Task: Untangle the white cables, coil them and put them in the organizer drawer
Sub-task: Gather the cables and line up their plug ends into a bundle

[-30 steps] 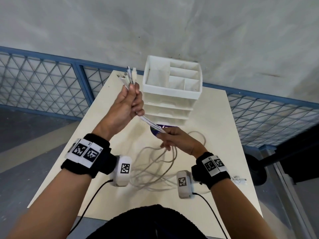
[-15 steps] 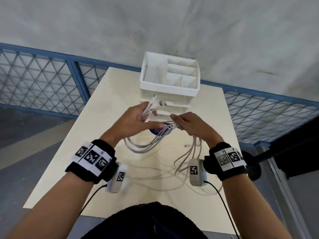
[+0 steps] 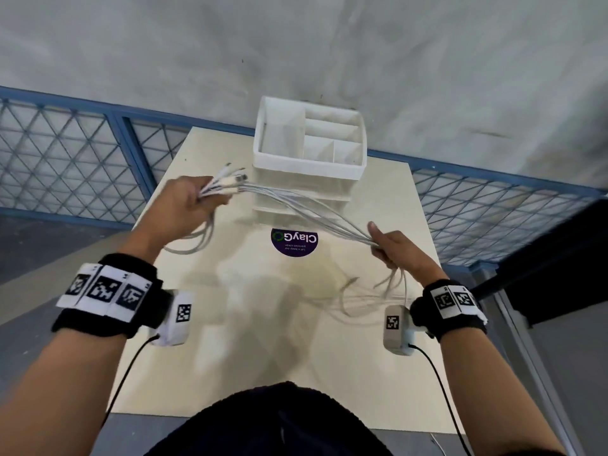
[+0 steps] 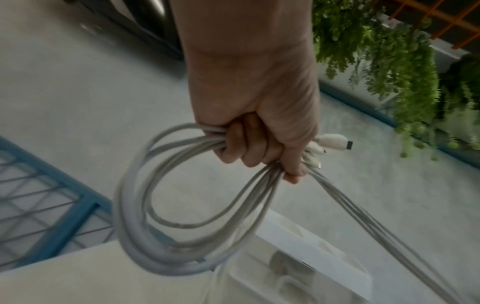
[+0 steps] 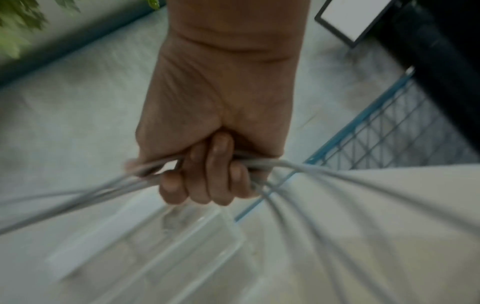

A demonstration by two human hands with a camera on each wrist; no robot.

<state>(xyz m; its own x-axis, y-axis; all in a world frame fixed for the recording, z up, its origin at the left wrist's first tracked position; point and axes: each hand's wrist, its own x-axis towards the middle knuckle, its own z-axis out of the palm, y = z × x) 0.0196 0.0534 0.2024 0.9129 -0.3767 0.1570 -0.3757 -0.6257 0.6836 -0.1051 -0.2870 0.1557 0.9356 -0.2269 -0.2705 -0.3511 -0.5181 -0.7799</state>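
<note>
The left hand, to the left of the organizer and raised above the table, has its fingers curled tight round the white cables, gripping them just behind their plugs. The plugs fan out past the thumb and point toward the organizer; at least four show in the head view, though blur keeps the count unsure. Below that fist one loop of several strands hangs down. From the fist the bundle runs as a long, nearly straight span across the front of the organizer, sloping down to the right hand, which is closed round the strands with the thumb raised. Past that hand the loose ends drop and trail blurred onto the table. In front of the organizer lies one round purple sticker. The organizer's top tray has four compartments, all showing only bare white walls; its clear drawers below are shut, contents unreadable.
</note>
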